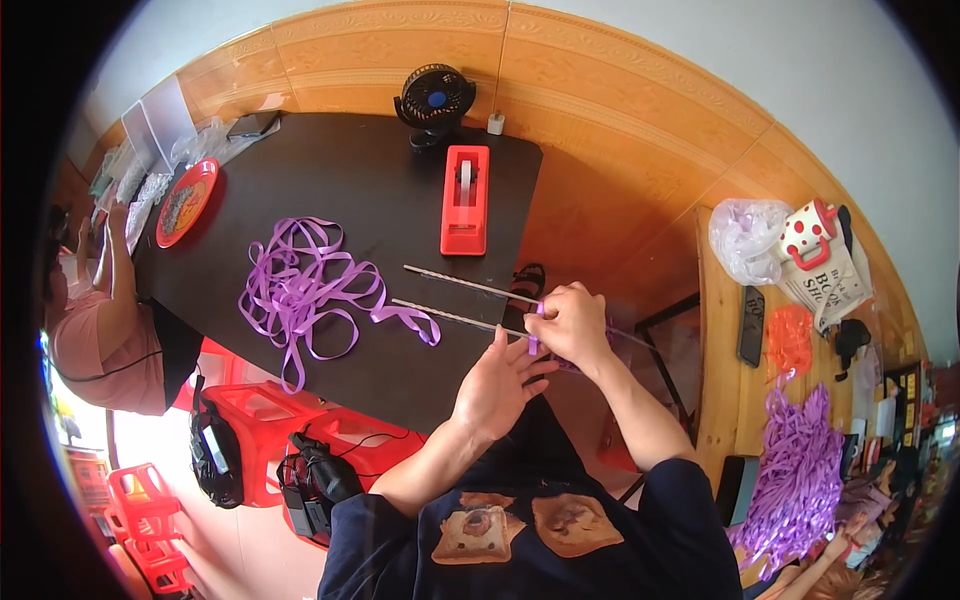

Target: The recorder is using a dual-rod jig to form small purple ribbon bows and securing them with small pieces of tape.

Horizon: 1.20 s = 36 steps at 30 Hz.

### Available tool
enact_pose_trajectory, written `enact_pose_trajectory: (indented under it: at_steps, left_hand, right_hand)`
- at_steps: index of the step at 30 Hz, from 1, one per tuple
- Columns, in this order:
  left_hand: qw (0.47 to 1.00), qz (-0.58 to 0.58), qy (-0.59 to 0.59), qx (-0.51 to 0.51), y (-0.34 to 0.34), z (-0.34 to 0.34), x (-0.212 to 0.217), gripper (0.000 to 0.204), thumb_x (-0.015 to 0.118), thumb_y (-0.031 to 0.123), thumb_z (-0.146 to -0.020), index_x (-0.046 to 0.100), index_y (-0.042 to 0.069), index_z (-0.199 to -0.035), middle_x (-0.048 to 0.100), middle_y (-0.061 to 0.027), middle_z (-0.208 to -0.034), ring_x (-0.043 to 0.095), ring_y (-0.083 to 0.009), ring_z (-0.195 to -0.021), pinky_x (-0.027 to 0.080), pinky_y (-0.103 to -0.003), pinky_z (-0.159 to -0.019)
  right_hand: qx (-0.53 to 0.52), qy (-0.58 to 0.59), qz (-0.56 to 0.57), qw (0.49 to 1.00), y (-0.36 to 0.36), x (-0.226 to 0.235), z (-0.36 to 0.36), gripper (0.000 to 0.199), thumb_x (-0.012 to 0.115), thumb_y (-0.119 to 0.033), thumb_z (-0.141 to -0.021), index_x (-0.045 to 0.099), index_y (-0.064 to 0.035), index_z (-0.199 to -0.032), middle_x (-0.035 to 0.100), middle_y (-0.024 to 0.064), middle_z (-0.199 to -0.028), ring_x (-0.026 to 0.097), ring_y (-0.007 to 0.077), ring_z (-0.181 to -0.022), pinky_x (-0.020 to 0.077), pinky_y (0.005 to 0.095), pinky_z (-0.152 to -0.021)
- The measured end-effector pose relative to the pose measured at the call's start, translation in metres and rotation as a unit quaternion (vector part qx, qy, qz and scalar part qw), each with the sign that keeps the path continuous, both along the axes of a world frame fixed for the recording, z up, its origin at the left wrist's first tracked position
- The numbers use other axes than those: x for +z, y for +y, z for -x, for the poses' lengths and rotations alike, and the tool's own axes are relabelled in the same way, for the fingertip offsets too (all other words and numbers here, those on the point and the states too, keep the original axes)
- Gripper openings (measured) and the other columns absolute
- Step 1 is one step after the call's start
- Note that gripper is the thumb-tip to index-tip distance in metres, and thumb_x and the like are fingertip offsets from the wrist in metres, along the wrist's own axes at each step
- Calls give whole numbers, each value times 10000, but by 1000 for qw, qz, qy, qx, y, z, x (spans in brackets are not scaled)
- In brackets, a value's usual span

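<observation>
Though narrow, purple ribbon (533,346) partly inside right grip (572,322).

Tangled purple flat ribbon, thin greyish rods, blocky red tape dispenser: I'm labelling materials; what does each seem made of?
Ribbon: probably satiny synthetic fabric, given its sheen and soft loops.
Rods: perhaps dull metal, straight and greyish, but unclear.
Dispenser: likely semi-gloss hard plastic, with uniform colour and smooth edges.

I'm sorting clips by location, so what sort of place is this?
Probably a small home-style craft workshop: a loose tangle of flat purple ribbon and a red plastic tape dispenser share the smooth dark table, and a large heap of shiny purple ribbon lies on the light wooden table.
</observation>
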<state>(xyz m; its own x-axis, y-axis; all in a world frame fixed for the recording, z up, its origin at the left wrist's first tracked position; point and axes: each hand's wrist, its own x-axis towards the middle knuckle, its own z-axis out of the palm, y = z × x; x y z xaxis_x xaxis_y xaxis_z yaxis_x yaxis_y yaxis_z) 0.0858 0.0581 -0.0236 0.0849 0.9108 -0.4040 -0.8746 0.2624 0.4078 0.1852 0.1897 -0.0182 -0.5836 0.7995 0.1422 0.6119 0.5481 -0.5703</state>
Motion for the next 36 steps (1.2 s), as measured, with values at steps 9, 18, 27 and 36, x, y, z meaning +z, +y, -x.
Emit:
enact_pose_trajectory:
  at_steps: [9,18,27,36]
  left_hand:
    - [999,-37,-14,-4,-1,1,-3,693,348,547,-973,360,3,-1402,481,-82,-1289,464,-206,-1122,330,-362,-951]
    - [1000,-26,-16,2,-3,-1,-5,642,319,535,-979,417,25,-1356,533,-75,-1226,485,-210,-1112,345,-348,-954]
    - [1000,-20,1,1,-3,1,2,638,297,520,-989,414,13,-1358,500,-123,-1335,490,-251,-1143,361,-358,-948]
    - [999,-31,-8,-1,-3,0,2,640,305,528,-984,437,16,-1344,510,-117,-1321,490,-248,-1136,355,-356,-943]
  right_hand:
    - [-110,-73,-243,961,-25,-5,7,301,728,-363,-683,690,-70,-628,651,54,-737,572,223,-886,343,439,-736]
    - [-95,74,-132,984,-32,-12,-3,312,751,-334,-740,683,-33,-694,670,103,-878,579,260,-956,377,426,-779]
    - [-3,420,382,823,-15,-46,-42,94,607,-36,-882,664,33,-911,677,85,-1026,590,118,-968,441,268,-886]
    - [127,378,516,758,4,-75,-17,165,606,-147,-900,643,-3,-972,653,93,-1046,611,145,-926,492,280,-804]
